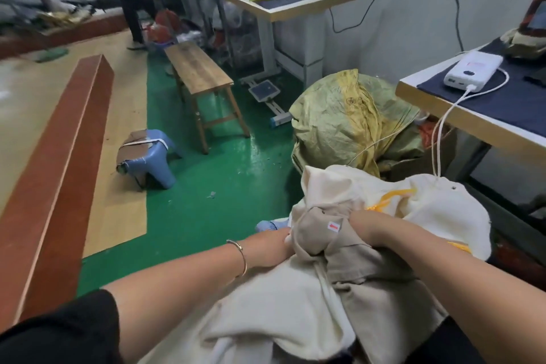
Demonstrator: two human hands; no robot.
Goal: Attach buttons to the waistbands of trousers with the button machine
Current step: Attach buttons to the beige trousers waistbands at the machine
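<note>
A pile of trousers lies in front of me, low in the head view. A beige pair (348, 257) with a small white and red tag lies on top of cream-coloured trousers (277, 307). My left hand (270, 245) grips the beige cloth at its left edge, fingers hidden in the fabric. At the right of the bunched waistband, my right hand (362, 226) clutches the same beige pair. A cream bundle (437, 210) tied with an orange band lies behind. No button machine is in view.
A work table (472, 124) with dark cloth stands at the right, holding a white power bank (472, 68) with a cable. A yellow-green sack (348, 121) sits on the green floor ahead. A wooden bench (198, 68), a blue stool (153, 154) and a second table (292, 3) stand further off.
</note>
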